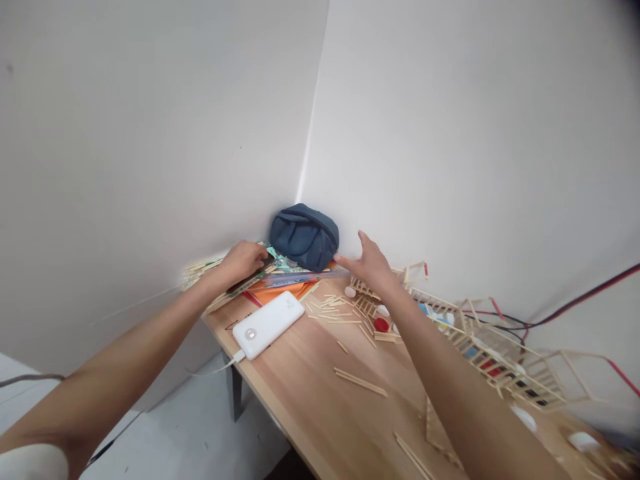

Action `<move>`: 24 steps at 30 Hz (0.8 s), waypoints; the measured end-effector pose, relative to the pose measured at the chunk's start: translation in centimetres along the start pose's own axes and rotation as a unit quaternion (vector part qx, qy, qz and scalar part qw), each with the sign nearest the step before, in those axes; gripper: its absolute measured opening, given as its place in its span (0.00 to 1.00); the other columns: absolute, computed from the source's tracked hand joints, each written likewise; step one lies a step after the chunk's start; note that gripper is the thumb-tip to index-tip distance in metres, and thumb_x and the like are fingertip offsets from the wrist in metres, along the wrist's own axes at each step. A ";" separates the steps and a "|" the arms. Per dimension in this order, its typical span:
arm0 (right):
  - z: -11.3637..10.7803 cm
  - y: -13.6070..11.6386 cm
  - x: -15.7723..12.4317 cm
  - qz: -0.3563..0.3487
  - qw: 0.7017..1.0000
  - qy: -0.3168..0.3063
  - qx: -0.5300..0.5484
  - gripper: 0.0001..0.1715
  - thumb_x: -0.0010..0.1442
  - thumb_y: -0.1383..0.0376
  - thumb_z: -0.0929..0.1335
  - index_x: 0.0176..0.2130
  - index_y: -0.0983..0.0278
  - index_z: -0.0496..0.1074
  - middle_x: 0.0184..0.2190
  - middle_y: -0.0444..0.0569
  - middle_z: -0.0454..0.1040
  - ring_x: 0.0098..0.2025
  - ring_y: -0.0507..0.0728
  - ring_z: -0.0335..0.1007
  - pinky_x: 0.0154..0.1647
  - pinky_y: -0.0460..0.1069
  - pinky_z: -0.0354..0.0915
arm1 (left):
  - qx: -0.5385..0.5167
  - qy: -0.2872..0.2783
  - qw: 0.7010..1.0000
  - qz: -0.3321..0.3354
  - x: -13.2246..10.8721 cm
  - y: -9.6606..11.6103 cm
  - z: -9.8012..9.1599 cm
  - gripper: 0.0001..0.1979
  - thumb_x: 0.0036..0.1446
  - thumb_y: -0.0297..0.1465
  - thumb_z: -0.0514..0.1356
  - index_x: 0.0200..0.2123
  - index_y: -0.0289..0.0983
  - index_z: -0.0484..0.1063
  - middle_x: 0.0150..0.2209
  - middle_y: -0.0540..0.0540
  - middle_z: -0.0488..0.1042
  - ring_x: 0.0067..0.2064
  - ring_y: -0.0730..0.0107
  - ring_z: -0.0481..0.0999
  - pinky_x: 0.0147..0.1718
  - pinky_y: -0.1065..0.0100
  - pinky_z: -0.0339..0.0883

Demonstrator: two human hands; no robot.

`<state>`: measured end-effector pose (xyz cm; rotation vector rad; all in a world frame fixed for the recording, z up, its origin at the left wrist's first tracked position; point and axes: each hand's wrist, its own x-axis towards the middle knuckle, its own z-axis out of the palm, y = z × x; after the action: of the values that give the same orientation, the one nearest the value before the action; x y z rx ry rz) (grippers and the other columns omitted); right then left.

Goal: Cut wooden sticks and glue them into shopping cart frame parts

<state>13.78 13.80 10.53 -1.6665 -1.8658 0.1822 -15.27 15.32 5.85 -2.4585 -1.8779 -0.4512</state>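
The left hand [245, 259] has its fingers curled by the sticks [200, 269] at far left; I cannot tell if they pinch something. The right hand [371, 268] is spread, one fingertip touching or just beside the right side of the bag [305, 237]. This sits in the far corner, where the walls [425, 147] probably support it. Nearer, the power bank [270, 327] lies by the left edge of the table [310, 370], perhaps for its cable [215, 370].

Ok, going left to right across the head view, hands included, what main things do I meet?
Left hand → bag → right hand → wires. I left out the power bank: it overlaps the left hand and bag sideways.
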 end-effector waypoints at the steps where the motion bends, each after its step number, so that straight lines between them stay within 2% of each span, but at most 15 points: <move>1: 1.0 -0.4 2.1 0.005 1.000 0.001 0.003 0.51 0.51 0.56 0.73 0.64 0.75 0.54 0.63 0.67 0.58 0.63 0.66 0.57 0.61 0.56 0.58 | -0.002 -0.002 1.000 0.008 -0.2 0.0 -0.1 0.12 0.52 0.28 0.56 0.38 0.39 0.77 0.37 0.46 0.79 0.39 0.65 0.76 0.34 0.70 0.63; 3: 3.2 -1.0 5.4 0.018 1.000 -0.001 0.011 0.46 0.52 0.56 0.73 0.62 0.72 0.58 0.57 0.65 0.66 0.57 0.65 0.66 0.54 0.57 0.65 | -0.007 -0.009 1.000 0.029 -0.6 0.3 -0.2 0.12 0.51 0.28 0.56 0.37 0.40 0.77 0.36 0.48 0.80 0.36 0.67 0.76 0.33 0.71 0.62; 4: 4.2 -1.3 6.5 0.024 1.000 -0.002 0.016 0.40 0.54 0.56 0.73 0.60 0.70 0.61 0.53 0.61 0.70 0.51 0.63 0.70 0.50 0.57 0.68 | -0.007 -0.014 0.999 0.040 -0.7 0.4 -0.2 0.12 0.50 0.27 0.56 0.35 0.40 0.78 0.35 0.48 0.80 0.35 0.68 0.75 0.33 0.71 0.62; 6: 5.4 -1.8 8.2 0.032 0.999 0.006 0.026 0.24 0.60 0.57 0.69 0.52 0.67 0.68 0.46 0.53 0.74 0.43 0.57 0.73 0.44 0.55 0.70 | -0.005 -0.022 0.998 0.058 -0.9 0.6 -0.1 0.11 0.50 0.27 0.56 0.33 0.40 0.78 0.33 0.48 0.79 0.35 0.68 0.75 0.33 0.71 0.62; 9: 4.7 -2.8 10.2 0.032 0.997 0.058 0.045 0.14 0.64 0.58 0.66 0.43 0.67 0.72 0.39 0.49 0.75 0.39 0.54 0.73 0.42 0.54 0.70 | -0.001 -0.029 0.997 0.077 -0.9 0.2 -0.1 0.12 0.51 0.27 0.56 0.34 0.41 0.79 0.34 0.47 0.80 0.38 0.66 0.76 0.37 0.70 0.63; 13: 0.5 -3.5 12.8 0.012 0.986 0.145 0.085 0.12 0.63 0.61 0.63 0.38 0.65 0.72 0.26 0.45 0.73 0.27 0.53 0.73 0.38 0.51 0.69 | 0.006 -0.040 0.996 0.085 -0.9 -0.7 -0.3 0.13 0.53 0.26 0.55 0.36 0.42 0.79 0.39 0.48 0.80 0.42 0.66 0.75 0.43 0.70 0.63; 17: -2.8 -2.7 14.6 0.007 0.972 0.195 0.129 0.13 0.62 0.60 0.62 0.39 0.65 0.70 0.23 0.44 0.71 0.23 0.54 0.72 0.29 0.49 0.68 | 0.025 -0.047 0.997 0.055 -1.9 -1.3 -1.0 0.13 0.56 0.29 0.54 0.39 0.43 0.78 0.41 0.49 0.79 0.44 0.65 0.74 0.46 0.69 0.62; 19: -3.2 -2.0 15.0 0.013 0.967 0.208 0.148 0.15 0.63 0.59 0.60 0.41 0.65 0.69 0.23 0.45 0.71 0.24 0.55 0.73 0.26 0.49 0.68 | 0.045 -0.041 0.998 0.014 -3.2 -1.6 -1.2 0.16 0.55 0.34 0.57 0.46 0.42 0.76 0.44 0.45 0.77 0.46 0.60 0.73 0.46 0.65 0.63; 22: -2.2 -1.2 14.9 0.024 0.964 0.208 0.165 0.17 0.64 0.59 0.58 0.44 0.66 0.68 0.24 0.46 0.71 0.25 0.55 0.74 0.25 0.48 0.68 | 0.082 -0.020 0.994 -0.063 -5.5 -2.0 -0.9 0.36 0.49 0.41 0.63 0.61 0.40 0.62 0.57 0.35 0.66 0.55 0.44 0.66 0.48 0.55 0.62; 24: -0.6 -0.9 14.3 0.030 0.967 0.194 0.165 0.18 0.65 0.59 0.57 0.45 0.66 0.67 0.26 0.47 0.72 0.26 0.54 0.74 0.25 0.48 0.68 | 0.101 -0.018 0.990 -0.101 -6.8 -2.1 -0.3 0.46 0.45 0.44 0.65 0.66 0.42 0.52 0.62 0.32 0.59 0.58 0.38 0.61 0.49 0.51 0.61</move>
<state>13.20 26.87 16.47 -1.4108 -1.4085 0.1681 -18.90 9.39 4.17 -2.1764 -2.0823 -0.2084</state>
